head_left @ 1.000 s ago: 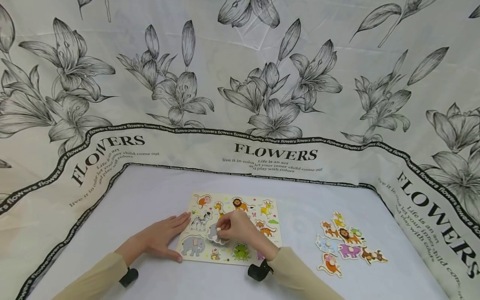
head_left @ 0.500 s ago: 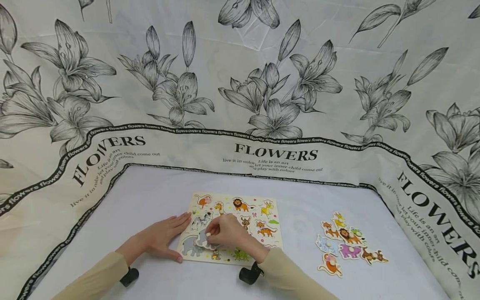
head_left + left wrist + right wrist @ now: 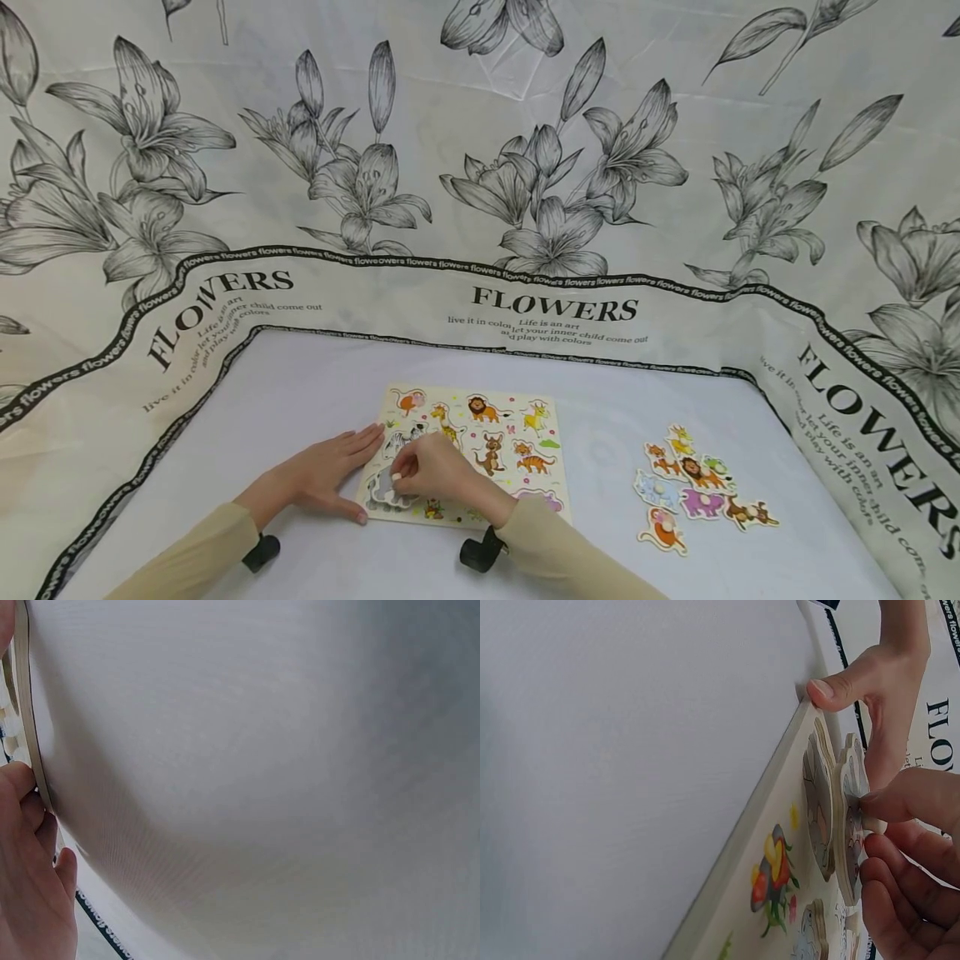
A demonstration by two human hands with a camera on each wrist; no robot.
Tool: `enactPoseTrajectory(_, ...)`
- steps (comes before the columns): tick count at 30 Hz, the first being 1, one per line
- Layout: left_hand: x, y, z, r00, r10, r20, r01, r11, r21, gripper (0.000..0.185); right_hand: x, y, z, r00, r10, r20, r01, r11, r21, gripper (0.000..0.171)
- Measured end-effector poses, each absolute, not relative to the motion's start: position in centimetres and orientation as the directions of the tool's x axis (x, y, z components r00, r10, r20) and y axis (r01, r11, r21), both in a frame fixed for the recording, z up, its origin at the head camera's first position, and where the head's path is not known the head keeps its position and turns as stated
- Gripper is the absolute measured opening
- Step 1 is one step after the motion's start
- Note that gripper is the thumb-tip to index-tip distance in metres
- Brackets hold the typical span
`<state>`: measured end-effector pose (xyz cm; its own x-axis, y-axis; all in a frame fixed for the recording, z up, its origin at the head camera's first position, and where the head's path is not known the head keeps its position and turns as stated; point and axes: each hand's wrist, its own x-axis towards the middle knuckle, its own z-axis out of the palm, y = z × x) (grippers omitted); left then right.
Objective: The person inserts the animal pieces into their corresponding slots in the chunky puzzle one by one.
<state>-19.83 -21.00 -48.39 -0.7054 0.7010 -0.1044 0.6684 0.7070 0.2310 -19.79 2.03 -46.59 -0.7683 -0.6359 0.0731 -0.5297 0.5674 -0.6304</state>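
At lower centre-left of the head view, pinching a gray animal piece [image 3: 847, 834] by its knob [image 3: 874, 824] in the right hand [image 3: 435, 469] above the puzzle board [image 3: 452, 396], with the left hand [image 3: 324, 472] straight-fingered at its edge, and seemingly risking a skewed drop from any loosened pinch.

Probably a makeshift booth: flower-printed cloth walls [image 3: 420, 287], white tabletop [image 3: 600, 508].

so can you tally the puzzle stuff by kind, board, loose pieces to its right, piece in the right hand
Puzzle board: 1
Loose pieces right of the board: 8
Grey piece in the right hand: 1
Total of these: 10
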Motion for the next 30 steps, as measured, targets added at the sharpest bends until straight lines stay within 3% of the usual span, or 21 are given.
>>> enactPoseTrajectory(30,-19.9,-21.1,-48.3,-0.712,0.69,-0.128,0.652,0.718,0.244,0.113,-20.0,0.6,-47.3,-0.746,-0.664,0.053,-0.556,0.577,-0.598,0.009)
